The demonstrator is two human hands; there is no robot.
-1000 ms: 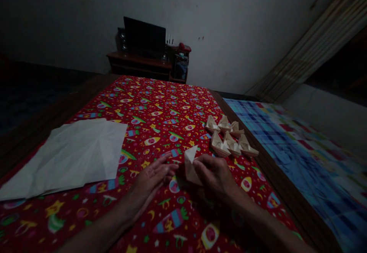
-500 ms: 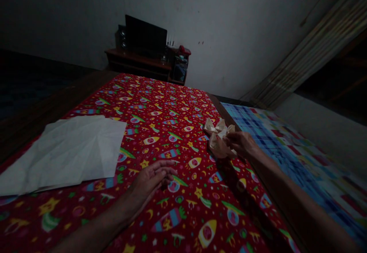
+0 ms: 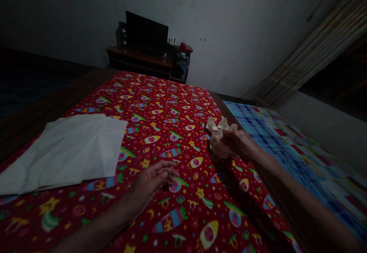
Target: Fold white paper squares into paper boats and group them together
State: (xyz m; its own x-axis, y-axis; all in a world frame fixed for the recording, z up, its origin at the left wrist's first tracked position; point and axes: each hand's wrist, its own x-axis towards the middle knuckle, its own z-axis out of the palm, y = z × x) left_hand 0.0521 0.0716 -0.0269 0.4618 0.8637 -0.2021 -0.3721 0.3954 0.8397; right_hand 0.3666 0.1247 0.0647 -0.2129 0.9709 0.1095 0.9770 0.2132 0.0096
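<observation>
Several folded paper shapes (image 3: pixel 218 146), cream-coloured with pointed corners like paper boats or an origami fortune teller, sit together at the right edge of the red patterned cloth (image 3: pixel 172 100). My right hand (image 3: pixel 236 142) reaches over them, its fingers pinched on the nearest folded paper; the fingertips are partly hidden. Resting near the middle of the cloth, my left hand (image 3: pixel 156 176) holds nothing, with its fingers loosely curled and apart. A fanned stack of creased white paper sheets (image 3: pixel 77 150) lies flat to its left.
Wooden edging (image 3: pixel 97 78) borders the cloth. To the right is a blue checked and patchwork cover (image 3: pixel 275 142). Against the back wall stands a low cabinet (image 3: pixel 140 60) with a dark television (image 3: pixel 146 33), speakers and a red telephone (image 3: pixel 186 47). A curtain (image 3: pixel 304 65) hangs at right.
My right hand has come down slightly over the folded paper, hiding more of it. My left hand stays in place. The whole view has shifted a little.
</observation>
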